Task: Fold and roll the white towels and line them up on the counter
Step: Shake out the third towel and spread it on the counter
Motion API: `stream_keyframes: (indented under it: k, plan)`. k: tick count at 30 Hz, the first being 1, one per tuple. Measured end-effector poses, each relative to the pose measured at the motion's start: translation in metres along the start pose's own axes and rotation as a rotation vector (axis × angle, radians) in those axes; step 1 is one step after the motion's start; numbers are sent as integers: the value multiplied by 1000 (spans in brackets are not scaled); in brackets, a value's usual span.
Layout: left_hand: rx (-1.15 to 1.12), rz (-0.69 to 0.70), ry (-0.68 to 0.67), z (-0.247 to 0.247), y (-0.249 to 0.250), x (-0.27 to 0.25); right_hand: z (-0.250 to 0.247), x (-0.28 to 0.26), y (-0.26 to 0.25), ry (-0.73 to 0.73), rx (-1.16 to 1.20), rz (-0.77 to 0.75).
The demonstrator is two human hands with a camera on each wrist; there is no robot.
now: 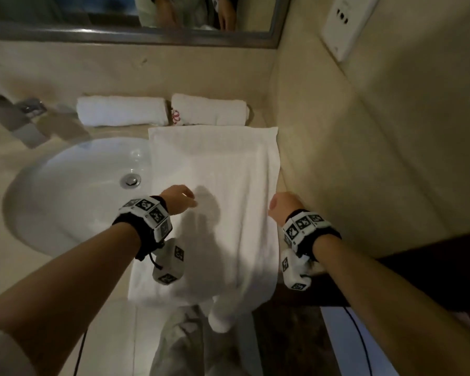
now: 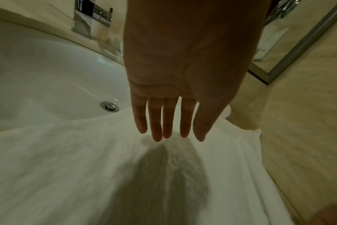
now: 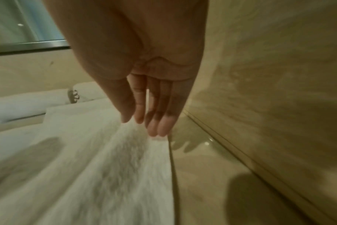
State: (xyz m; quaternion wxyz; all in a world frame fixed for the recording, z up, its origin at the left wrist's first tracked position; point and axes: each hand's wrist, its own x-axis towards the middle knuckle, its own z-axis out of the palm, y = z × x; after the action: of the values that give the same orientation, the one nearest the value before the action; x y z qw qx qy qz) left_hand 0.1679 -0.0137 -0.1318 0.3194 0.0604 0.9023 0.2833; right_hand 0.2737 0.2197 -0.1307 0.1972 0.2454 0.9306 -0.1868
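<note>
White terry towel (image 1: 215, 191), folded into a long strip, lies beside the round basin (image 1: 65, 191) below two rolled towels (image 1: 122, 111); with our left hand (image 2: 175, 91) and right hand (image 3: 144, 85) flat-fingered, holding nothing, we should smooth it, then roll tightly.

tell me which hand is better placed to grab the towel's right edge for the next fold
Right. The right hand hangs with straight fingers directly over the flat towel's right edge, beside the wall. The left hand hovers over the towel's left part, near the sink.
</note>
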Motion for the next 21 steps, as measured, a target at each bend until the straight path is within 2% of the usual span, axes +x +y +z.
stream_keyframes:
  k: [3,5,8,12,17,21]
  plan:
    - [174,28,-86,24,-7,-31,17,-27,8,-95,95,-108]
    - [248,39,-124,38,-12,-45,30,-43,13,-150,74,-167]
    - [325,60,-110,49,-20,-56,44,-54,16,-114,-51,-210]
    - [401,126,-60,54,-29,-56,39,-57,26,-93,-184,-93]
    - [373,100,-10,49,-50,-52,34,-56,31,-119,-298,25]
    - [305,56,29,50,-61,-58,48,-69,9,36,-200,-2]
